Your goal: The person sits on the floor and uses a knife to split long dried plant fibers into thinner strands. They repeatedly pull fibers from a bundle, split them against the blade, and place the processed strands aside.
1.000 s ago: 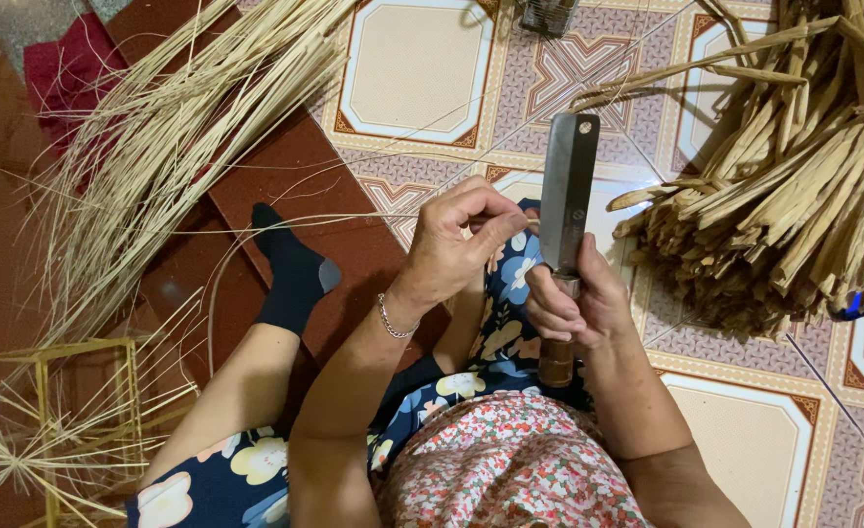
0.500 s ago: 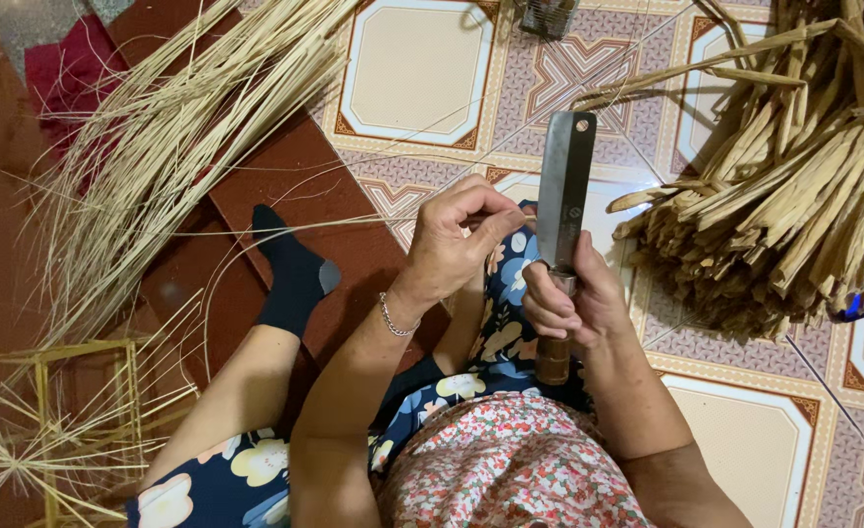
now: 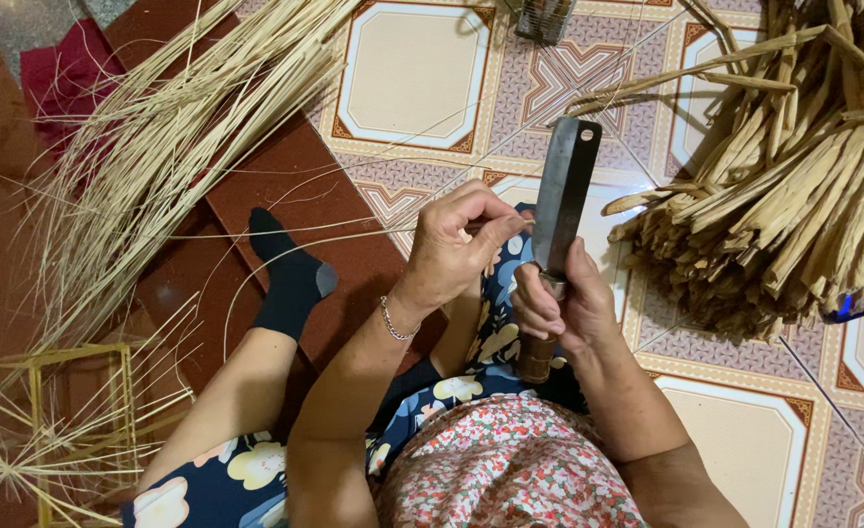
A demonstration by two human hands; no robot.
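Note:
My right hand (image 3: 557, 301) grips the wooden handle of a broad dark cleaver (image 3: 563, 196), blade pointing away from me. My left hand (image 3: 459, 244) pinches a thin pale cane strip (image 3: 285, 238) right beside the blade's edge. The strip runs left across my leg and black sock (image 3: 290, 279) in a long curve. Both hands sit close together above my lap.
A thick bundle of split cane pieces (image 3: 794, 166) lies on the patterned tile floor at the right. A fan of fine pale strips (image 3: 168, 137) spreads at the upper left over a red-brown mat (image 3: 305, 196). A yellow frame with radiating strips (image 3: 50, 430) stands at the lower left.
My left hand's fingers have shifted slightly along the strip by the blade. The cleaver and my right hand stay nearly where they were.

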